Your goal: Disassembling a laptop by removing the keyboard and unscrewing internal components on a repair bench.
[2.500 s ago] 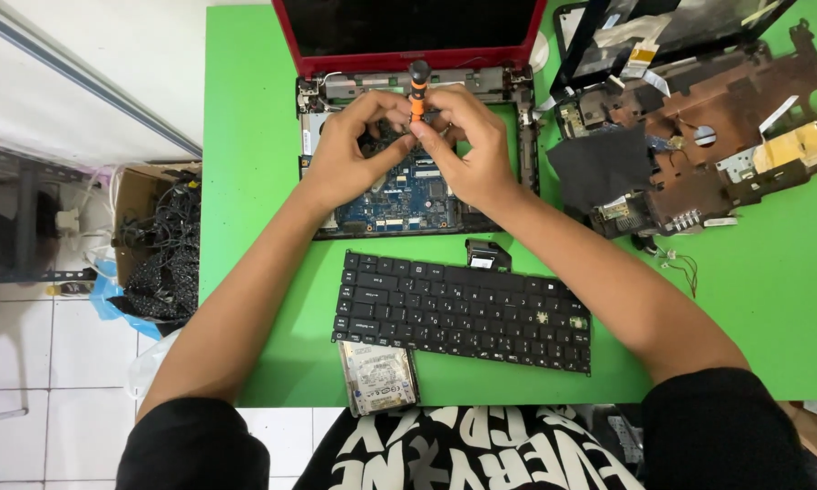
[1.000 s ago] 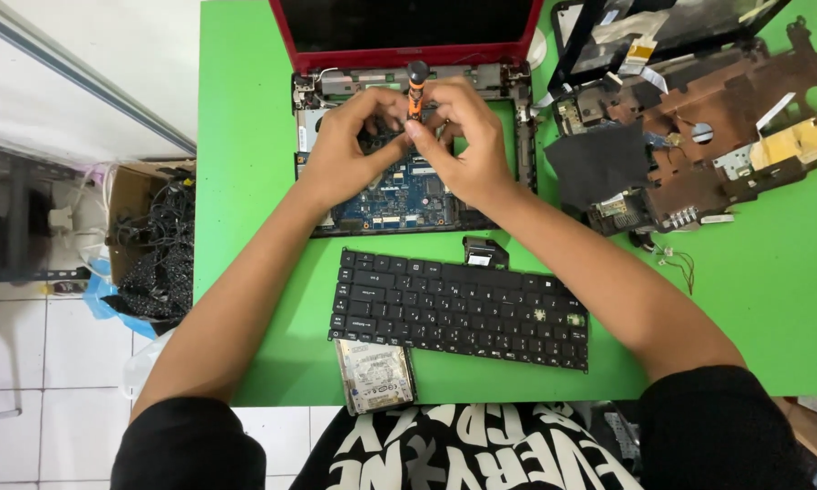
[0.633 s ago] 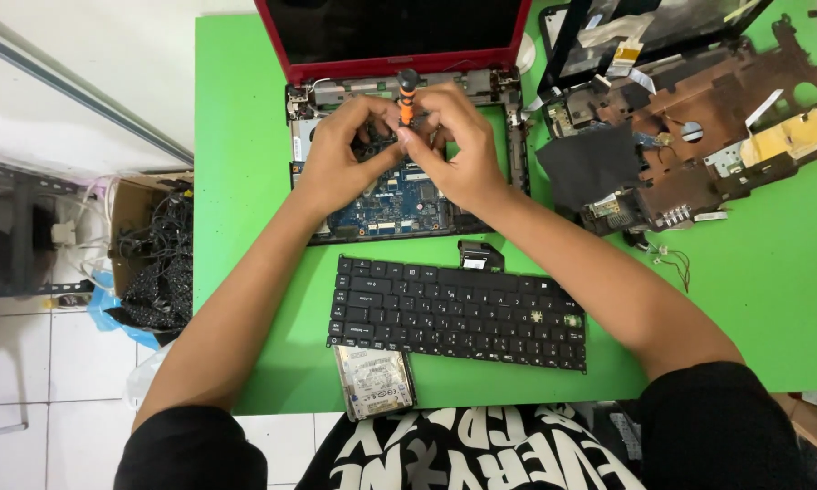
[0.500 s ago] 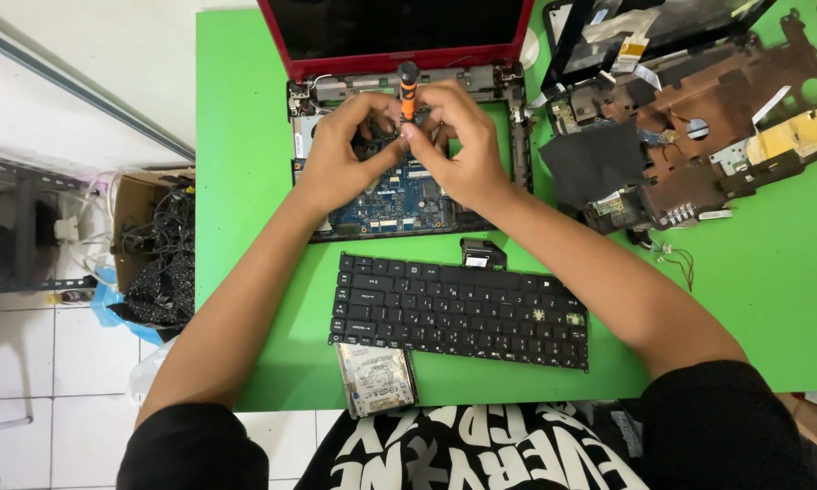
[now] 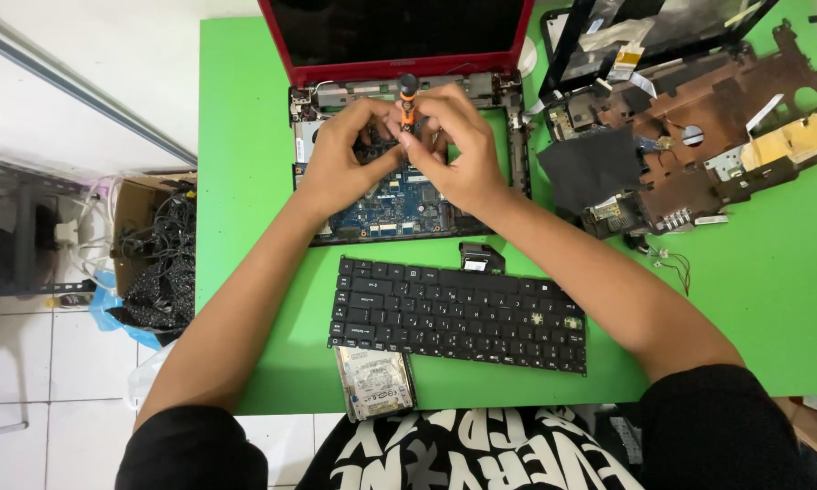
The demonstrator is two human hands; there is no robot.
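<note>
A red laptop (image 5: 399, 54) lies open at the back of the green table (image 5: 245, 181), its base stripped so the blue circuit board (image 5: 386, 204) shows. Both of my hands meet over that board. My right hand (image 5: 458, 150) grips a small orange and black screwdriver (image 5: 407, 95) that stands upright on the board. My left hand (image 5: 340, 159) has its fingertips closed around the lower shaft of the same screwdriver. The tip is hidden by my fingers.
A detached black keyboard (image 5: 458, 313) lies near the front edge, with a small black part (image 5: 481, 257) behind it and a silver hard drive (image 5: 375, 381) overhanging the edge. Another dismantled brown laptop chassis (image 5: 699, 136) fills the right side. A box of cables (image 5: 159, 263) stands on the floor at left.
My hands and the screwdriver stay over the board with only slight finger shifts; the view has drifted a little.
</note>
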